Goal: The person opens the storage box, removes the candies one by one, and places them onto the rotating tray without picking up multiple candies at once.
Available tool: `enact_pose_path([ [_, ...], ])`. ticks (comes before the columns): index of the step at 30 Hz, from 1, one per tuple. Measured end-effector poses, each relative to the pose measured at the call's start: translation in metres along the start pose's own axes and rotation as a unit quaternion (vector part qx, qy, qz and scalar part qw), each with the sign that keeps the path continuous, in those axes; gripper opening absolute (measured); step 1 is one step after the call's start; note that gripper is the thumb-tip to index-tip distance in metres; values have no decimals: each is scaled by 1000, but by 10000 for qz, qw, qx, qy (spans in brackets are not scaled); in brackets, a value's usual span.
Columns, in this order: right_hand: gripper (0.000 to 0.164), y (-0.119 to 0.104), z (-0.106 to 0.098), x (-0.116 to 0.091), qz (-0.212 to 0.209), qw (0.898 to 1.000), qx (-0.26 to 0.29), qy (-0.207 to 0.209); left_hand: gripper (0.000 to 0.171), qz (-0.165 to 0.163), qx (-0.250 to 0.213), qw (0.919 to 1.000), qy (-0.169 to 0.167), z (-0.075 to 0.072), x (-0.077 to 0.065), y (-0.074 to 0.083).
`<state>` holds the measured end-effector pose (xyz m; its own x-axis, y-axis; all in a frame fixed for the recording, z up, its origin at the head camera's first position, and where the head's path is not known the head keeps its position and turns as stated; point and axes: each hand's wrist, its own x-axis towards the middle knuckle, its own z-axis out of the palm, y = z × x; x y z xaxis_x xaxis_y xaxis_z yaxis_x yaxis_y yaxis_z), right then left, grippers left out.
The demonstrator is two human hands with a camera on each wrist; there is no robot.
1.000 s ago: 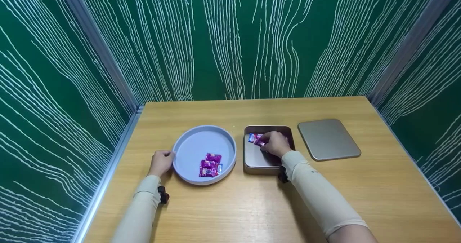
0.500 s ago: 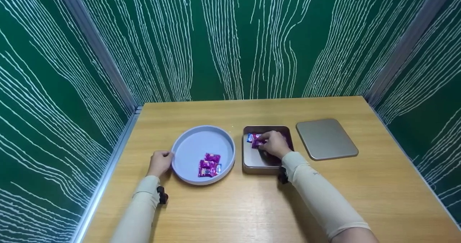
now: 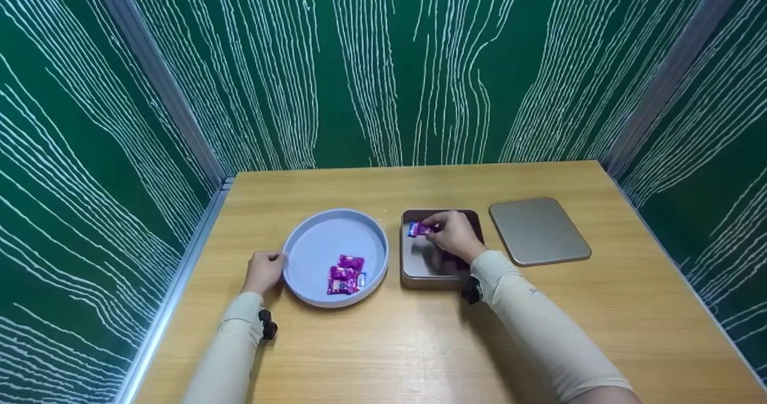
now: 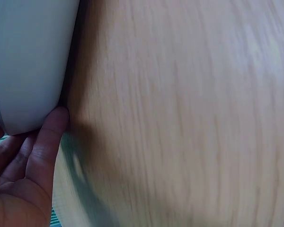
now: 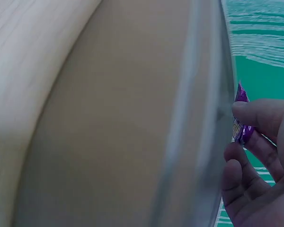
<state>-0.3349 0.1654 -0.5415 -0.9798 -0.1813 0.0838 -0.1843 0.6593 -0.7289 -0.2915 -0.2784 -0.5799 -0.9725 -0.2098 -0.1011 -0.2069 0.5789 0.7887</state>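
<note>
My left hand (image 3: 264,272) pinches the rim of a round pale-blue tray (image 3: 323,236) at its left side. In the left wrist view, fingertips (image 4: 57,120) lie under the tray's outer wall, with part of the thumb at the frame's edge. Several purple-wrapped candies (image 3: 346,274) lie low and right in the tray, one with a blue-and-white end. My right hand (image 3: 453,235) is over the square metal tin (image 3: 414,265), pinching a purple-wrapped candy (image 5: 246,134) between thumb and finger. A blue-ended wrapper (image 3: 413,229) shows beside these fingertips. The hand hides much of the tin's right half.
The tin's flat square lid (image 3: 540,231) lies on the wooden table (image 3: 383,344) to the right of the tin. Green walls with white streaks (image 3: 359,74) enclose the table at the back and both sides.
My right hand has lifted slightly and shifted left, with the purple candy now pinched up from the tin's contents. The left hand keeps its hold on the tray. The view drifts slightly.
</note>
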Motion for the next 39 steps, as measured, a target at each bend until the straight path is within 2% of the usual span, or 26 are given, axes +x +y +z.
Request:
enact_pose_path([
  [7,26,-25,6,2,4,9994,268,-195,31,-98,43,9999,-46,0,1,-1],
  [16,24,-46,28,3,-720,9963,355,-293,30,-183,-22,9998,-28,0,0,-1],
  [20,24,-54,40,1,-833,9950,374,-411,29,-90,5,10000,36,0,0,-1],
  [25,22,-63,56,-1,-724,9932,502,-756,31,153,54,9998,123,2,-2,-2],
  [29,22,-67,69,-2,-615,9910,598,-1027,32,226,9,9997,130,3,-3,-2],
  [35,19,-65,86,-3,-971,9907,209,-932,29,190,-25,9997,118,2,-3,0],
  [39,19,-66,94,-4,-970,9905,34,-973,29,108,-12,9999,108,2,-1,-1],
])
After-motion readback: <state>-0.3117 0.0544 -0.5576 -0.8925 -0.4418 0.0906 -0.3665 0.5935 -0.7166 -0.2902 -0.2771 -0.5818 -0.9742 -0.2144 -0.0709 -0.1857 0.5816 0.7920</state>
